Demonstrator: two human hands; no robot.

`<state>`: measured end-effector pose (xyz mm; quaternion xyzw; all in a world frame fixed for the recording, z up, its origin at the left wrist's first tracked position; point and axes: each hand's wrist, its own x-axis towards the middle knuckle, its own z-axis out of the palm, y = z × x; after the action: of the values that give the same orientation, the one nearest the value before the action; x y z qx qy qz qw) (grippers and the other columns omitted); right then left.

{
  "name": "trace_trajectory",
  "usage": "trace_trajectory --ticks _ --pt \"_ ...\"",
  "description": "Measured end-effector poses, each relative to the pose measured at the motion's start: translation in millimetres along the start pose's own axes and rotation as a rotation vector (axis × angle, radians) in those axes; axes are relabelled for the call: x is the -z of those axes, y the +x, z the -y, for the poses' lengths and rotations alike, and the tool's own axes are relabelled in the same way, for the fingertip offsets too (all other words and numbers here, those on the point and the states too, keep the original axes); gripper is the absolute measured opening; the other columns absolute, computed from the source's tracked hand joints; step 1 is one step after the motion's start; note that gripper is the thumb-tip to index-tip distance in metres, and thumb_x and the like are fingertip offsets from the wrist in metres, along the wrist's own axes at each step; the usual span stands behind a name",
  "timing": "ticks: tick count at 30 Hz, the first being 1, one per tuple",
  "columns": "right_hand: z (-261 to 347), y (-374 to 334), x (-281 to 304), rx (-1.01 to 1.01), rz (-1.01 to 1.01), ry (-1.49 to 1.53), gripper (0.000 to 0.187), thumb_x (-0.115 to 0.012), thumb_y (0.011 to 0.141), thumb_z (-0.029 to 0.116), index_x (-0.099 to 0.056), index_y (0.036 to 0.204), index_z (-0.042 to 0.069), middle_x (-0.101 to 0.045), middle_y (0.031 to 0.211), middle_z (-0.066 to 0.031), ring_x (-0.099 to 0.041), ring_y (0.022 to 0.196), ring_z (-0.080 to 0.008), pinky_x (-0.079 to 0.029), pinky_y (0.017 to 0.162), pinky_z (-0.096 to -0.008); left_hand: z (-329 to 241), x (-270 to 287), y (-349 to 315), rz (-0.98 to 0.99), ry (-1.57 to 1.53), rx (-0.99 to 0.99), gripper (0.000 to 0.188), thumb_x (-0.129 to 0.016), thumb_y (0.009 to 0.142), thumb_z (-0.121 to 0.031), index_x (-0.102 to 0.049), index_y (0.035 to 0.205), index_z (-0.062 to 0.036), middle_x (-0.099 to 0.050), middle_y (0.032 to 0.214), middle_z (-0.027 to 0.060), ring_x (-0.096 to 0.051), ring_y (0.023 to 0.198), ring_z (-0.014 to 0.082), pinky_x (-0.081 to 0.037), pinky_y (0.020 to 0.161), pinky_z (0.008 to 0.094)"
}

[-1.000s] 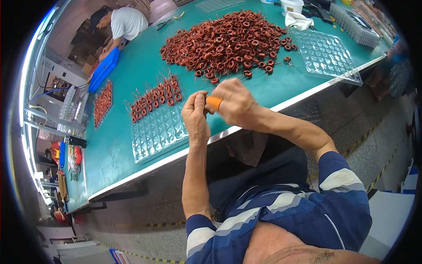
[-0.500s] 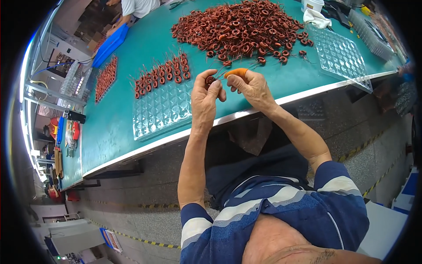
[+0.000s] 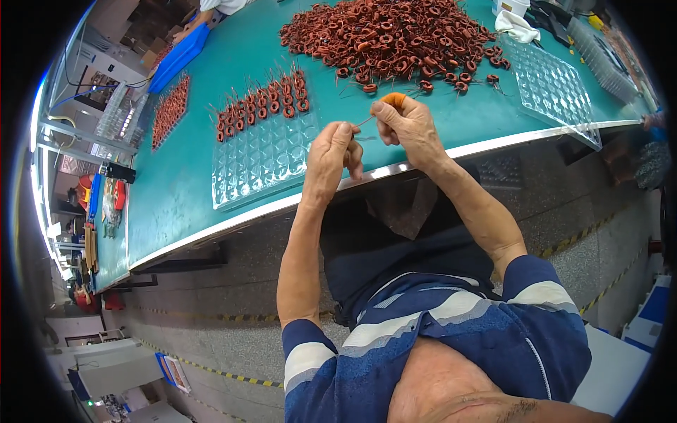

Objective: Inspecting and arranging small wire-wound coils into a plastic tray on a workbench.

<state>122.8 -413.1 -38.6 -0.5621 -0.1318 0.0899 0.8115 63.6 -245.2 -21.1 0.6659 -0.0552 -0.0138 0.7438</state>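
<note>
My left hand (image 3: 327, 162) is closed, thumb against the fingers, around a small red-brown toroidal coil that its fingers now hide. Thin wire leads (image 3: 364, 121) stick out from it toward the right. My right hand (image 3: 416, 135), with an orange finger cover (image 3: 393, 99) on its index finger, pinches the end of a lead. Both hands are above the near edge of the green table. To their left lies a clear plastic tray (image 3: 262, 169) of round pockets. Its far rows hold upright ring coils (image 3: 261, 103) with leads pointing up.
A large heap of loose coils (image 3: 395, 42) covers the far middle of the table (image 3: 169, 211). An unfilled clear tray (image 3: 557, 83) lies at right, near a white cloth (image 3: 517, 27). At far left are another filled tray (image 3: 171, 113), a blue bin (image 3: 179, 59) and a co-worker's arm (image 3: 192, 27).
My left hand has turned, so the coil is hidden behind its fingers. My right hand has moved slightly up and right, farther from the left, with a lead stretched between them.
</note>
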Motion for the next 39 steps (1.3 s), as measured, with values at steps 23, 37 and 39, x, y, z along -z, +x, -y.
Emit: trace_trajectory --ticks 23,37,39 --pt "-6.4 -28.3 -17.3 -0.041 -0.037 -0.167 0.036 -0.068 0.089 0.034 -0.061 0.093 -0.001 -0.059 0.069 -0.0016 -0.053 0.055 -0.0047 -0.041 0.046 -0.0177 24.8 -23.1 -13.4 -0.287 -0.021 -0.165 0.022 -0.045 0.101 -0.021 -0.045 0.111 -0.0012 -0.050 0.068 0.0035 -0.046 0.048 0.0101 -0.040 0.043 0.0235" --pt "4.5 -19.6 -8.6 -0.285 0.299 -0.029 0.028 -0.062 0.092 0.028 -0.062 0.084 0.002 -0.058 0.063 -0.0005 -0.051 0.049 -0.0052 -0.039 0.044 -0.0176 -28.9 17.0 -25.6 0.236 1.184 -0.483 0.027 -0.064 0.087 -0.013 -0.048 0.106 -0.0027 -0.056 0.089 0.0158 -0.060 0.079 0.0317 -0.049 0.067 0.0395" --pt "8.3 -25.0 -11.2 -0.260 0.321 -0.064 0.026 -0.062 0.091 0.027 -0.062 0.085 0.001 -0.059 0.064 -0.0010 -0.052 0.050 -0.0053 -0.039 0.044 -0.0179 -31.6 16.6 -26.0 0.290 1.294 -0.543 0.025 -0.063 0.087 -0.012 -0.047 0.103 -0.0025 -0.054 0.089 0.0160 -0.059 0.079 0.0327 -0.048 0.066 0.0412"
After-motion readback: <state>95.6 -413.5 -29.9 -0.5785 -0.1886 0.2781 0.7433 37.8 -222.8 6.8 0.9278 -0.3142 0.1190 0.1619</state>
